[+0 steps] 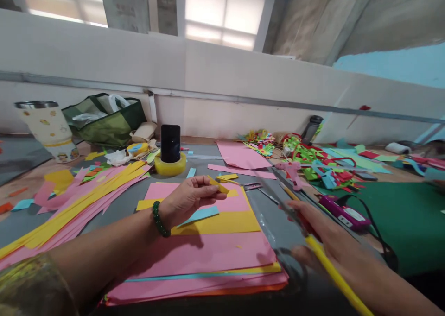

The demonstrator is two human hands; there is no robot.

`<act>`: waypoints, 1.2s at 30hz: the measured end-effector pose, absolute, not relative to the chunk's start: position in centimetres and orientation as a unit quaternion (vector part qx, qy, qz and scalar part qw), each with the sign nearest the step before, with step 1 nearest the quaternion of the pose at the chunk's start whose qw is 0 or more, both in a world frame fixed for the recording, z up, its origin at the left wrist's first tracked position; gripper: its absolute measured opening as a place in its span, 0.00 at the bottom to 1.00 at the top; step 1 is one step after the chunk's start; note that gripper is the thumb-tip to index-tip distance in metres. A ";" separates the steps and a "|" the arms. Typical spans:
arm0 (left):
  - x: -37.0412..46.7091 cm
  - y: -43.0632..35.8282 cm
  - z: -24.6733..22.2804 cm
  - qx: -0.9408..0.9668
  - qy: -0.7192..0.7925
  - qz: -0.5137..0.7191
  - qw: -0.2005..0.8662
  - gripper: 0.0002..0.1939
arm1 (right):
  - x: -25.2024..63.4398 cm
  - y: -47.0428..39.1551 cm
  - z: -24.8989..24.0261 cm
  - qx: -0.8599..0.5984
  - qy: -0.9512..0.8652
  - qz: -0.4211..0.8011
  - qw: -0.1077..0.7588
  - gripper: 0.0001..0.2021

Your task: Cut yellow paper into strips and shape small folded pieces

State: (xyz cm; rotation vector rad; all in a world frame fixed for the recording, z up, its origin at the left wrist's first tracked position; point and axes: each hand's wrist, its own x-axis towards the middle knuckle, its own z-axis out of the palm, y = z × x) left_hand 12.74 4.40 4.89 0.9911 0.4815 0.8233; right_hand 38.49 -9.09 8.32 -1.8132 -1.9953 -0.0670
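My left hand [194,195], with a dark green bead bracelet at the wrist, pinches a small folded piece of yellow paper [218,185] between thumb and fingers. It hovers over a stack of pink and yellow paper sheets [208,251], where a light blue strip [200,215] lies. To the right of the stack, my right hand [320,228] is closed around what look like scissors [294,214], their blades pointing up and left. Motion smears this hand and the tool. A long yellow piece [337,276] runs beside the palm; whether it belongs to the scissors I cannot tell.
Left lie long yellow and pink strips [79,205]. Behind the stack, a phone [170,143] stands in a yellow tape roll [170,165]. A tumbler [48,130] and green bag [107,121] are back left. Rightward are a pink glue gun [292,173], purple device [344,212] and green sheet [406,218].
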 end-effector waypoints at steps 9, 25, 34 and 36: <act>13.1 3.5 4.9 0.464 0.181 0.383 0.778 0.11 | 36.6 -8.3 8.1 -0.633 -0.768 -0.035 0.090 0.26; 13.2 3.5 4.8 0.468 0.183 0.362 0.785 0.09 | 35.7 -8.3 8.6 -0.648 -0.759 -0.035 0.062 0.28; 13.2 3.3 4.7 0.468 0.191 0.359 0.785 0.10 | 36.0 -8.6 8.8 -0.625 -0.778 -0.041 0.047 0.26; 13.2 3.4 4.7 0.469 0.189 0.357 0.785 0.10 | 36.0 -8.8 8.9 -0.623 -0.780 -0.036 0.047 0.26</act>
